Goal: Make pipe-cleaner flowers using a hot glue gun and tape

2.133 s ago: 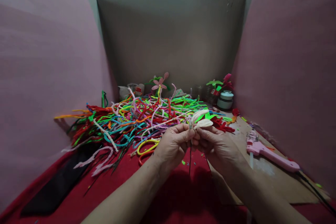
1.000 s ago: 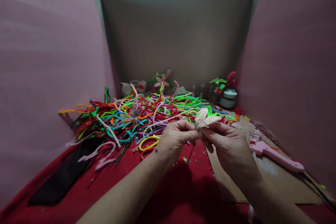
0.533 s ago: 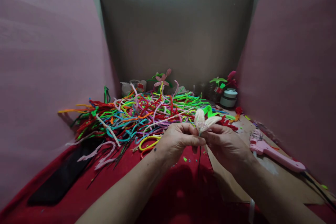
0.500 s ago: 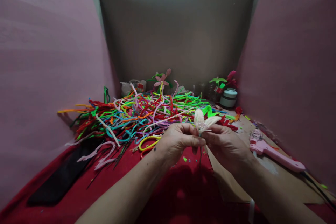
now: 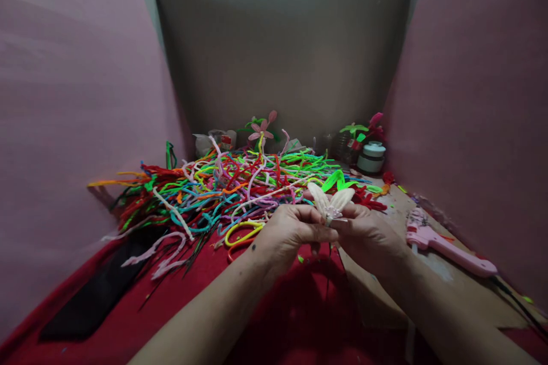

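Between my two hands is a white pipe-cleaner flower (image 5: 340,199) with pale pinkish stamens at its centre and a thin dark stem hanging below. My left hand (image 5: 295,231) pinches the flower's base from the left, thumb pointing right. From the right, my right hand (image 5: 370,234) closes its fingers on the same base, partly behind the petals. Bright green leaf loops (image 5: 338,181) show just behind the flower. A large heap of coloured pipe cleaners (image 5: 231,182) lies beyond my left hand.
A pink hot glue gun (image 5: 449,251) lies on cardboard (image 5: 385,302) at right. Yellow-handled scissors (image 5: 242,234) sit left of my wrist. A black flat object (image 5: 94,291) rests on the red cloth (image 5: 274,319). Farther back stand a lidded jar (image 5: 371,158) and a pink flower (image 5: 260,129).
The white flower has turned between my fingers, so its petals now spread in a V and its stamens face lower right. Both hands keep their hold.
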A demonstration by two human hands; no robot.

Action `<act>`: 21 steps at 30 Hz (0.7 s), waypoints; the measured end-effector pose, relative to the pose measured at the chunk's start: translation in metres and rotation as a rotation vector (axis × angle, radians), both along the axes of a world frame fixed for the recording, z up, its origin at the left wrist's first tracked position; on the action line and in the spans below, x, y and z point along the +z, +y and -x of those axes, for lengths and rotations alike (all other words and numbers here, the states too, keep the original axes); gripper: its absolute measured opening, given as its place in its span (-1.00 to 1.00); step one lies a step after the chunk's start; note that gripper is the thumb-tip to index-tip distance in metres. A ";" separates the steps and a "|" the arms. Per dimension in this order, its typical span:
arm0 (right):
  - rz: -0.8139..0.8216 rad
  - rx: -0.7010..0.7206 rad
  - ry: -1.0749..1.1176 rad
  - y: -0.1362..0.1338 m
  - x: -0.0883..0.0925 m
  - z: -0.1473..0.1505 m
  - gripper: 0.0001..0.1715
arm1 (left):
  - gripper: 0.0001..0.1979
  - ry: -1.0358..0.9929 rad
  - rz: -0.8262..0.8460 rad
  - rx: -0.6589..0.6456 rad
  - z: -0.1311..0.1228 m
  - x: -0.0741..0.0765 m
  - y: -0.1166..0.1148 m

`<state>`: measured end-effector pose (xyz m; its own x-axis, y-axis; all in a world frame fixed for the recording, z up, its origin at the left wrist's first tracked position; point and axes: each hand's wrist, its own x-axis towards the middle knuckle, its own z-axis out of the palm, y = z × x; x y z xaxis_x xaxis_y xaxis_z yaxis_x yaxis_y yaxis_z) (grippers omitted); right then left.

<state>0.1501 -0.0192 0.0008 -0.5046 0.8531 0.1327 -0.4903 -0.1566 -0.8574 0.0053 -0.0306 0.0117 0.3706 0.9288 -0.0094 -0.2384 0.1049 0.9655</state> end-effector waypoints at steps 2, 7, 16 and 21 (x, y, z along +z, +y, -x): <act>0.024 -0.011 0.008 0.001 -0.001 -0.001 -0.85 | -0.86 -0.007 -0.012 -0.005 -0.001 -0.001 -0.001; 0.097 -0.028 0.025 0.002 -0.001 -0.002 -0.86 | -0.88 -0.049 -0.044 0.009 -0.004 -0.002 -0.003; -0.034 -0.073 0.037 -0.010 0.009 0.003 -0.93 | -0.92 -0.176 -0.164 -0.013 -0.003 0.004 -0.005; -0.009 -0.282 -0.047 -0.001 0.014 -0.019 -0.75 | -0.88 -0.279 -0.212 0.116 0.002 0.009 -0.001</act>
